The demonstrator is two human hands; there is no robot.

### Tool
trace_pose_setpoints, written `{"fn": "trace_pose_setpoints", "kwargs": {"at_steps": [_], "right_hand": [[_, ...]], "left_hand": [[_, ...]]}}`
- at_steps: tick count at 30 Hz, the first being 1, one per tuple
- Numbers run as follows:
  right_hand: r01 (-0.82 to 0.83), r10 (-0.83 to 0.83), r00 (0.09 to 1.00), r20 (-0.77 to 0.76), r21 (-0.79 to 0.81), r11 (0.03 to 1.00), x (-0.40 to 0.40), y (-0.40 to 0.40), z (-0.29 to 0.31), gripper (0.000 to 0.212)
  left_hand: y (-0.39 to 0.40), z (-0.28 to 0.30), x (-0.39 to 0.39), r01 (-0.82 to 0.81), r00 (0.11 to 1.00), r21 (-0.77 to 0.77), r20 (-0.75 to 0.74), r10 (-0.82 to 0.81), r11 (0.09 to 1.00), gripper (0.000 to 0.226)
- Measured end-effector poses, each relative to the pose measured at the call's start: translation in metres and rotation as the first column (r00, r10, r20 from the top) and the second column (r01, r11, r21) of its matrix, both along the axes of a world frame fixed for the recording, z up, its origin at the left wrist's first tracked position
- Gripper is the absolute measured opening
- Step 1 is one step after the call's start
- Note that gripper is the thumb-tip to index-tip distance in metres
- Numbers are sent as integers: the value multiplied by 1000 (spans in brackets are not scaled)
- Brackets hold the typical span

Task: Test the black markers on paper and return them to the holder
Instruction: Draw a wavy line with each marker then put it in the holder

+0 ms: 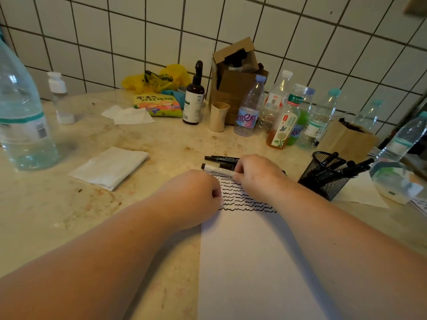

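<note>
White-barrelled marker gripped by both curled hands, left hand and right hand (over scribbled paper).

Your right hand covers the near marker's far end. The paper runs off the bottom edge. Holder contents blur together.

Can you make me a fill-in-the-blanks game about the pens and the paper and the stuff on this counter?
1. The wavy test lines on the white sheet of paper are drawn in ____ ink.
2. The black wire-mesh pen holder stands to the ____ of the paper.
3. The right hand holds a white-barrelled marker with a ____ cap.
4. The folded white tissue lies on the paper's ____ side.

Missing words: black; right; black; left
</note>
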State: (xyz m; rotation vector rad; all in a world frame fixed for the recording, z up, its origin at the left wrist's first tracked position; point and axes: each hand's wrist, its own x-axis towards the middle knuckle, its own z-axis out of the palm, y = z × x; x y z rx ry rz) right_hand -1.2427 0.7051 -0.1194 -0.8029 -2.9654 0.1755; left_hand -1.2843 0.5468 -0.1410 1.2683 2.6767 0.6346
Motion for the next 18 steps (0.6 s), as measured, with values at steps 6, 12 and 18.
{"fn": "trace_pose_setpoints", "kwargs": {"at_steps": [6,12,18], "right_hand": [[-188,-196,892,-407,-728,660,60,1,12,5],[-392,-369,786,-495,-862,321,82,-10,-12,6],[-463,-354,779,-518,-855,233,87,-11,-11,22]], "left_hand": [[0,-1,-4,-27,997,80,71,21,996,22],[-1,10,5,48,980,241,176,-92,969,24],[-3,10,14,115,980,283,125,-156,952,17]]}}
